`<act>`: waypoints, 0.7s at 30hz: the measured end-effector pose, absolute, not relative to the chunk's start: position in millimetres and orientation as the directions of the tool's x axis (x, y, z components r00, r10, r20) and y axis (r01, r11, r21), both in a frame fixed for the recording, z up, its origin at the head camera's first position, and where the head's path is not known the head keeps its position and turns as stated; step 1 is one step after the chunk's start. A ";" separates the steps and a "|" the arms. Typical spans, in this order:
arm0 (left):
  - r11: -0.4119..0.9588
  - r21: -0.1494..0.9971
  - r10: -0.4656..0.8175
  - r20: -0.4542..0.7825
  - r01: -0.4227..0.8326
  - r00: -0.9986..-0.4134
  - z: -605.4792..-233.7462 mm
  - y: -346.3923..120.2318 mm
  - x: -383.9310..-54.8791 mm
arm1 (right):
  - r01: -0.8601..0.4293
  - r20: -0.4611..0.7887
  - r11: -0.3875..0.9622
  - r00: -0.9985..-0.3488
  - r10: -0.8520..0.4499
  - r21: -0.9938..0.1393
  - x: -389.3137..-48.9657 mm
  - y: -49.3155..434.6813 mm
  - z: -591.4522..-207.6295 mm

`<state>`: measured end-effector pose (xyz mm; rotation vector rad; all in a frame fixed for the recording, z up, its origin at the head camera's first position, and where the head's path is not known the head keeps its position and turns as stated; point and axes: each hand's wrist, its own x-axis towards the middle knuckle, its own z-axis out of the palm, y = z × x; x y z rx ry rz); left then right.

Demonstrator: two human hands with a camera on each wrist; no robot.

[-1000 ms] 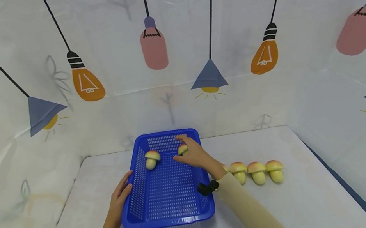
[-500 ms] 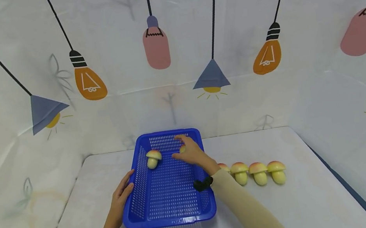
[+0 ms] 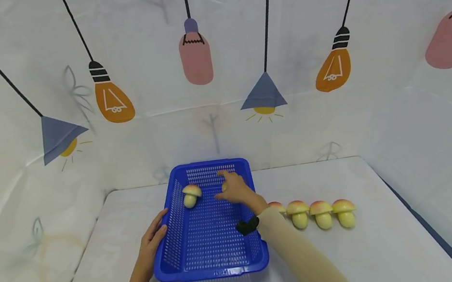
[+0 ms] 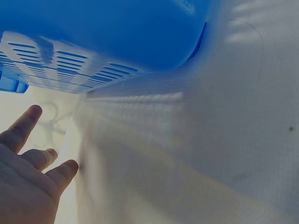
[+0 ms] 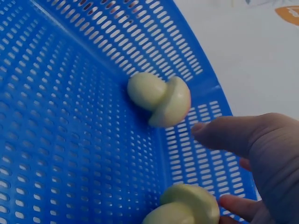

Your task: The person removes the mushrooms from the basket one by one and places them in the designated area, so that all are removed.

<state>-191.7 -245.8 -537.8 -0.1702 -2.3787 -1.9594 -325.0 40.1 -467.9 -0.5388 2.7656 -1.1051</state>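
A blue perforated plastic basket lies on the white table, holding two toy mushrooms with reddish-yellow caps. One mushroom lies near its far left corner, free of both hands. Over the far right part my right hand reaches in, thumb and fingers spread. Beneath it the second mushroom is mostly hidden in the head view; in the right wrist view fingertips are at its cap while the thumb stands apart. Against the basket's left side rests my left hand, fingers extended; the left wrist view shows it beside the wall.
A row of several more toy mushrooms lies on the white table right of the basket, one partly behind the right forearm. Behind the table hangs a white sheet printed with lamps.
The whole head view has drifted slightly to the right. My right hand stays over the second mushroom and now covers more of it. The left hand keeps its place at the basket.
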 end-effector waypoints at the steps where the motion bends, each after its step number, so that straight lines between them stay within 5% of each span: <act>1: 0.186 0.975 0.051 0.114 0.121 -0.992 -537.7 -245.9 -191.8 | -0.287 0.017 0.683 -0.928 -0.372 -0.672 -324.5 39.8 -467.7; 21: 0.176 0.977 0.056 0.114 0.122 -0.992 -540.5 -246.7 -193.8 | -0.309 -0.091 0.641 -0.854 -0.512 -0.703 -314.9 39.3 -477.1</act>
